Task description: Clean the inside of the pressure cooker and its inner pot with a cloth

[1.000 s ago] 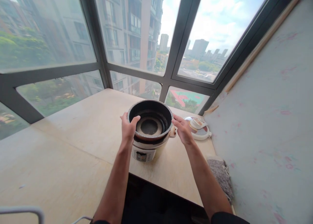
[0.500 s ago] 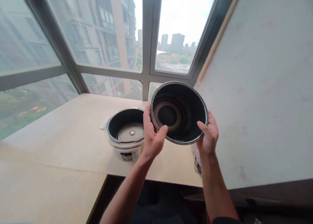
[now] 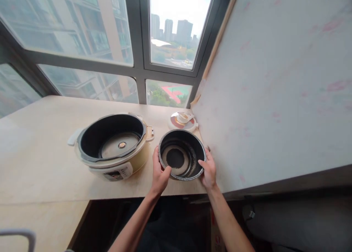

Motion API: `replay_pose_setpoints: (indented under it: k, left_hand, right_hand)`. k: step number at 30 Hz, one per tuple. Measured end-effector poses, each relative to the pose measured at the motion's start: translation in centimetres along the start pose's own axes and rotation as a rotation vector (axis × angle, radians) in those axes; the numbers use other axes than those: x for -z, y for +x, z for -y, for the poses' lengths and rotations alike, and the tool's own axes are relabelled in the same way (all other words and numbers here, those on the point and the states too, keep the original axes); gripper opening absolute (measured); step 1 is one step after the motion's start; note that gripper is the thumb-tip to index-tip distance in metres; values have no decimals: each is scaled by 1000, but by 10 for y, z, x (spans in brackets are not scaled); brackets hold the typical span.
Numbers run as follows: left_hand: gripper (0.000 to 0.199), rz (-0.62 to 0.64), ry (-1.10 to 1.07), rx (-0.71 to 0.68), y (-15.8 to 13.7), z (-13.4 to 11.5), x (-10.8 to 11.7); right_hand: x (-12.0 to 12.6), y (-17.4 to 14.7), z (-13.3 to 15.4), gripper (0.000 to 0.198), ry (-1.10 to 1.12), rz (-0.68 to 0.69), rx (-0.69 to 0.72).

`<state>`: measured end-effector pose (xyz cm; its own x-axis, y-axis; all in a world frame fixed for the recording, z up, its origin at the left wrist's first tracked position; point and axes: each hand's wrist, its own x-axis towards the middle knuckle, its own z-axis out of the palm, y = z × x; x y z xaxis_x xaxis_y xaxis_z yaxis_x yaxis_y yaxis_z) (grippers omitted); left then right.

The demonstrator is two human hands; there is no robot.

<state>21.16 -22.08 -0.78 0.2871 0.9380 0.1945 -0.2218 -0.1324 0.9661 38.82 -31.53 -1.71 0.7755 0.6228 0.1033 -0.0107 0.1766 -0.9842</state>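
Between my hands is a dark inner pot [image 3: 195, 143] with a speckled rim, its mouth tilted toward me. My left hand [image 3: 160, 174] grips its left side, thumb over the rim. On the opposite side my right hand [image 3: 208, 170] is closed around the wall, its thumb also reaching inside. To the left stands a cream electric pressure cooker [image 3: 139, 157], uncovered, with a metal plate and a round button at its bottom. Behind the pot lies the cooker's lid [image 3: 178, 121], partly hidden by the rim. Whether the pot's base touches the counter is hidden.
The pale counter [image 3: 41, 153] runs along the windows, its front edge close to my forearms. A wall [image 3: 275, 109] with faint floral marks bounds the right side. Part of a grey curved handle [image 3: 20, 232] shows at the lower left. Grey window frames [image 3: 140, 43] rise behind.
Both hands have lowered the inner pot toward the counter, still gripping it. The view has shifted, so the cooker looks larger and farther left, and the lid behind the pot now shows.
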Motion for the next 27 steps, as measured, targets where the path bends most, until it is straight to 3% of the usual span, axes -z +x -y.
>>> replay_pose_setpoints:
  k: [4,9,21,27]
  left_hand:
    - [92,-33,49,28,-5,18,13]
    - [93,-73,58,87,-10,30,19]
    - [87,-140,-5,113,-14,40,16]
    - [82,-202,-7,128,-16,38,13]
  right_hand:
    - [-9,-5,-19,76,134,-35,-91]
    - [-14,-11,-22,70,211,-60,-115]
    - [-14,-7,-22,73,128,-28,-152]
    - [0,0,-22,59,20,63,-190]
